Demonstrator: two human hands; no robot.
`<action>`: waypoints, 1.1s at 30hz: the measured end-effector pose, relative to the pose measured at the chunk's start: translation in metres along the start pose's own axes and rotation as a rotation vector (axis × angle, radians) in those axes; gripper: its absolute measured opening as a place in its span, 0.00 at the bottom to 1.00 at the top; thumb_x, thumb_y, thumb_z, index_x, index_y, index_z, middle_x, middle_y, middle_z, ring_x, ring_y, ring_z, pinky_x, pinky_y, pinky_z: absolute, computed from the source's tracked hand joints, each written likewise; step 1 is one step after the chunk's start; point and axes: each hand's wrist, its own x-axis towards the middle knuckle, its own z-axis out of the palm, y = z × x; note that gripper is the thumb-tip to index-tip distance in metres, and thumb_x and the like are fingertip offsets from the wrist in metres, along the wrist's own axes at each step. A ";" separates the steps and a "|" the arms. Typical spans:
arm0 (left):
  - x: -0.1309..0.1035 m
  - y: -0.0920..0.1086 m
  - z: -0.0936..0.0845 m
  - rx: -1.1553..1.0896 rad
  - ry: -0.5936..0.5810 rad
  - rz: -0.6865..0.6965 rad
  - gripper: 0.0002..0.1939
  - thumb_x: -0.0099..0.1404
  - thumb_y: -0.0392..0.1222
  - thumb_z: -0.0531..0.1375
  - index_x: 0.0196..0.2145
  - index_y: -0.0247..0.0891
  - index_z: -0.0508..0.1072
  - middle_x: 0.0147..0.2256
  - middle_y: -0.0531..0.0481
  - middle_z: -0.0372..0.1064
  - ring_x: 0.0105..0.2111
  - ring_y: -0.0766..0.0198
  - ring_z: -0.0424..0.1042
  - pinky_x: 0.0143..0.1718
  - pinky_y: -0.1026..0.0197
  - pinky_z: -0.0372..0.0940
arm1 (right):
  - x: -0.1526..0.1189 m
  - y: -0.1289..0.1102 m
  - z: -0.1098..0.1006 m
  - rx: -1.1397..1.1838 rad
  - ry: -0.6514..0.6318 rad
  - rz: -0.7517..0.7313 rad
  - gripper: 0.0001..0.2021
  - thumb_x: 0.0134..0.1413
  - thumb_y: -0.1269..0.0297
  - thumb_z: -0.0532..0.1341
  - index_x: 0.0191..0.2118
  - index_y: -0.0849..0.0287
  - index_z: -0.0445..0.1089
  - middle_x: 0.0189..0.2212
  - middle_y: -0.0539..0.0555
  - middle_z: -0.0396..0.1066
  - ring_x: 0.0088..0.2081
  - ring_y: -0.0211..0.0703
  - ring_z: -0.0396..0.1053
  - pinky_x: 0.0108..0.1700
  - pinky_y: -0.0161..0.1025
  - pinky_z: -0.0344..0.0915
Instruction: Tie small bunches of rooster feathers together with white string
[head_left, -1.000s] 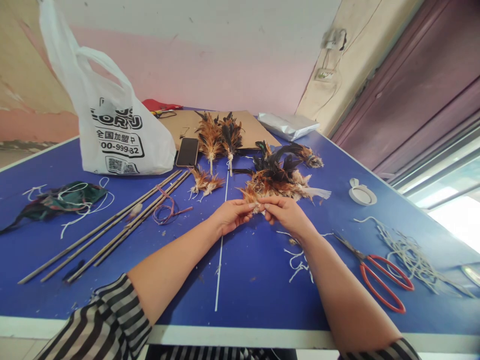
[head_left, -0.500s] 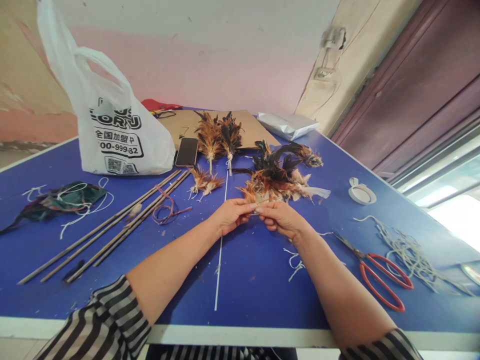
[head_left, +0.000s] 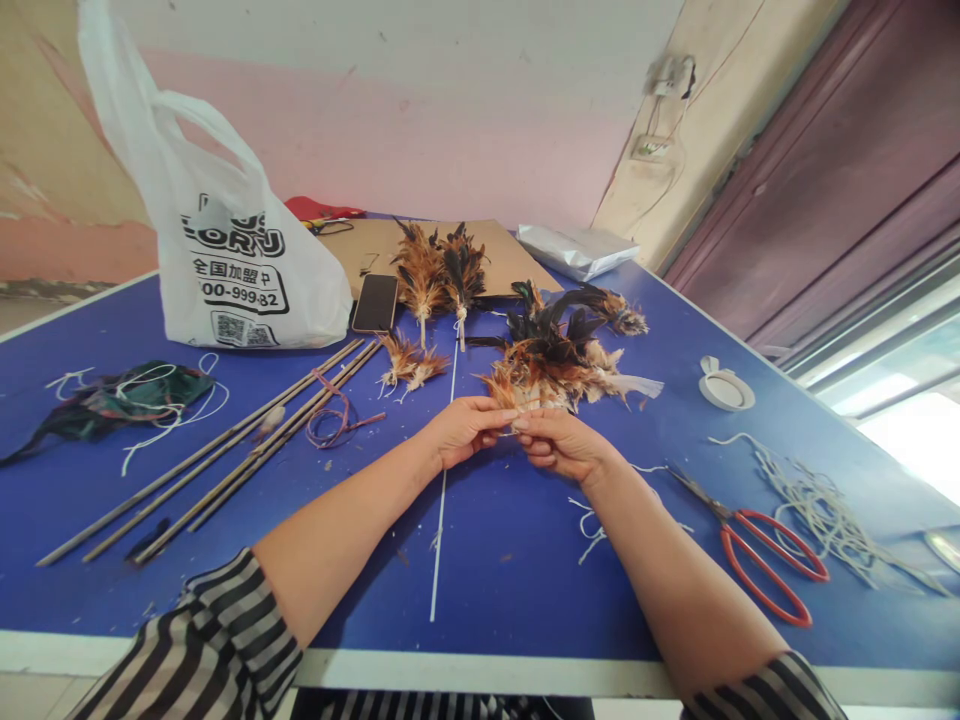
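Note:
My left hand [head_left: 474,430] and my right hand [head_left: 559,440] meet fingertip to fingertip near the middle of the blue table [head_left: 510,570]. Both are closed in a pinch on something small and pale that I cannot make out. Just beyond the fingertips lies a loose pile of brown, black and cream feathers [head_left: 559,355]. Two tied feather bundles, one brown [head_left: 420,275] and one darker [head_left: 463,270], rest farther back, partly on brown cardboard [head_left: 501,250]. Two small feather tufts [head_left: 409,363] lie left of the pile.
Left: white plastic bag [head_left: 247,250], phone [head_left: 375,303], thin sticks [head_left: 217,460], purple cord [head_left: 337,420] and dark green feathers with string [head_left: 142,395]. Right: red-handled scissors [head_left: 772,550], tangled string [head_left: 825,510] and a white tape roll [head_left: 726,388]. A silver packet [head_left: 577,250] lies at the back.
My right hand has turned slightly and lowered a little at the fingertips. My left hand has hardly moved, and the objects on the table stay in place.

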 end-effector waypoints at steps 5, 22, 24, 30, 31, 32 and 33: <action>-0.001 0.001 -0.001 -0.038 -0.047 -0.012 0.12 0.43 0.38 0.67 0.27 0.30 0.73 0.23 0.52 0.64 0.21 0.76 0.59 0.19 0.71 0.47 | 0.000 -0.001 -0.001 -0.063 0.039 -0.033 0.12 0.37 0.66 0.67 0.22 0.64 0.62 0.15 0.45 0.60 0.13 0.22 0.49 0.14 0.24 0.41; -0.001 0.002 -0.001 0.117 -0.046 -0.007 0.13 0.43 0.41 0.67 0.25 0.29 0.72 0.21 0.50 0.67 0.19 0.74 0.62 0.20 0.69 0.51 | -0.005 -0.001 0.000 -0.223 -0.005 -0.038 0.10 0.38 0.64 0.66 0.24 0.66 0.68 0.18 0.47 0.61 0.15 0.24 0.51 0.14 0.25 0.44; -0.001 0.002 -0.001 0.132 -0.049 -0.004 0.13 0.44 0.41 0.67 0.25 0.29 0.71 0.20 0.50 0.66 0.18 0.74 0.62 0.20 0.69 0.51 | -0.003 0.001 0.001 -0.260 0.021 -0.046 0.09 0.38 0.65 0.66 0.25 0.65 0.68 0.18 0.46 0.61 0.15 0.24 0.52 0.14 0.25 0.44; 0.001 0.004 -0.001 0.096 0.007 0.007 0.14 0.42 0.39 0.68 0.26 0.29 0.71 0.20 0.52 0.65 0.18 0.75 0.62 0.19 0.70 0.52 | -0.003 0.001 0.003 -0.386 0.053 -0.074 0.10 0.40 0.62 0.65 0.27 0.64 0.69 0.16 0.45 0.60 0.15 0.24 0.54 0.13 0.24 0.47; 0.001 0.004 -0.002 0.087 0.018 0.012 0.14 0.42 0.39 0.68 0.26 0.29 0.71 0.21 0.52 0.65 0.19 0.75 0.62 0.19 0.70 0.52 | -0.004 0.000 0.003 -0.404 0.052 -0.079 0.10 0.40 0.61 0.65 0.28 0.64 0.70 0.16 0.45 0.61 0.15 0.25 0.55 0.13 0.23 0.49; 0.002 0.004 -0.004 0.080 0.025 0.019 0.14 0.42 0.39 0.68 0.27 0.29 0.71 0.21 0.52 0.65 0.19 0.75 0.62 0.19 0.70 0.53 | -0.004 0.000 0.003 -0.415 0.048 -0.081 0.11 0.40 0.61 0.65 0.29 0.64 0.70 0.17 0.46 0.62 0.16 0.25 0.56 0.13 0.23 0.50; 0.002 0.005 -0.005 0.079 0.031 0.025 0.14 0.42 0.38 0.68 0.27 0.30 0.71 0.21 0.52 0.65 0.18 0.76 0.62 0.19 0.70 0.53 | -0.004 -0.001 0.003 -0.416 0.040 -0.080 0.11 0.40 0.61 0.64 0.30 0.64 0.70 0.19 0.48 0.65 0.16 0.26 0.58 0.14 0.23 0.51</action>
